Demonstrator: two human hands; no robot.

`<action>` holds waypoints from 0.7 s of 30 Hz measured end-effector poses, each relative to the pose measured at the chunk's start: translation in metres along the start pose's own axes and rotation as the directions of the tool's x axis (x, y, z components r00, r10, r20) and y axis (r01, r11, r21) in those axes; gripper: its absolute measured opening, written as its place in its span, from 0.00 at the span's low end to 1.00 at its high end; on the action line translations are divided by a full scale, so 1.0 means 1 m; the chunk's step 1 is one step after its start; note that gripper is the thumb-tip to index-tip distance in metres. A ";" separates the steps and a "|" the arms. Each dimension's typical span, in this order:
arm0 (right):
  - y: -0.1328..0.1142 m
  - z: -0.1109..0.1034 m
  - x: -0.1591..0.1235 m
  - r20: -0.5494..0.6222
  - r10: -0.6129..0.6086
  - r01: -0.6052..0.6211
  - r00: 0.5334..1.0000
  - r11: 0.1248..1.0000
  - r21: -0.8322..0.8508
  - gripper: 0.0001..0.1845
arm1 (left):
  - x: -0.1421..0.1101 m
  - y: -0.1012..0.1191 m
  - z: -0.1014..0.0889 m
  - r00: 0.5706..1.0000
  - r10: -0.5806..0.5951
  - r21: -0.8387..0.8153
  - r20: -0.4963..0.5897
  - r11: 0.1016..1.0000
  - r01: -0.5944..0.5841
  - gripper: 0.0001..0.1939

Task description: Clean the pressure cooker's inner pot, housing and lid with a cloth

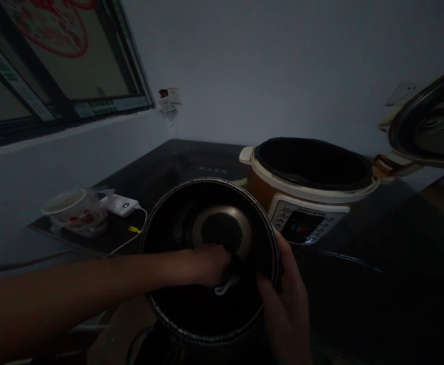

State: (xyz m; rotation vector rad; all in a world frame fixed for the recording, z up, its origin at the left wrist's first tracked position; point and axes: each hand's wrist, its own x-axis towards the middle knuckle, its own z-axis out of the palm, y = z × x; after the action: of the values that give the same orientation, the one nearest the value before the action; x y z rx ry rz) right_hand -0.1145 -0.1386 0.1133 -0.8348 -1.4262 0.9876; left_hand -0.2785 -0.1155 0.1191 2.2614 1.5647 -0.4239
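Observation:
A dark round inner pot (176, 223) is tilted toward me in the lower middle of the head view. My left hand (210, 263) reaches inside it, its fingers closed on a small pale cloth or sponge (225, 288) pressed against the pot's inner wall. My right hand (285, 299) grips the pot's rim at the right, thumb inside the edge. Behind the pot stands an electric pressure cooker (305, 197) with its lid (427, 126) swung open to the right.
On the dark counter (184, 157) at the left sit a disposable cup (72, 208) wrapped in plastic and a white power bank (123, 205) with a cable. A window (54, 66) fills the upper left, with wall sockets (169, 99) beside it. The room is dim.

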 end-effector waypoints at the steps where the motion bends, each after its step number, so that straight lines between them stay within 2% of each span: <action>1: 0.000 0.000 -0.001 -0.005 0.003 -0.003 1.000 1.000 -0.007 0.31 | 0.001 0.001 0.001 1.000 0.004 0.018 -0.002 1.000 -0.004 0.09; 5: 0.003 -0.003 -0.002 -0.019 -0.006 0.005 1.000 0.999 -0.040 0.29 | 0.005 -0.007 0.004 0.997 -0.044 0.123 -0.063 0.991 0.052 0.10; 9: 0.005 -0.005 0.002 -0.016 -0.021 0.020 1.000 0.996 -0.087 0.29 | 0.004 -0.021 0.001 0.979 -0.073 0.226 -0.189 0.967 0.116 0.14; 15: 0.006 -0.006 0.009 -0.035 -0.087 0.082 0.996 0.990 -0.112 0.30 | 0.002 -0.037 -0.022 0.935 -0.096 0.417 -0.342 0.876 0.242 0.18; 21: 0.009 -0.005 0.009 -0.065 -0.095 0.085 0.993 0.986 -0.143 0.29 | 0.001 -0.048 -0.046 0.928 -0.036 0.532 -0.371 0.811 0.244 0.17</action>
State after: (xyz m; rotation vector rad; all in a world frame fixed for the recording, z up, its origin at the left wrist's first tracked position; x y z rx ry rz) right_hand -0.1105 -0.1262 0.1083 -0.8914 -1.4713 0.7889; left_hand -0.3211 -0.0785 0.1542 2.7984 2.0065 -0.6376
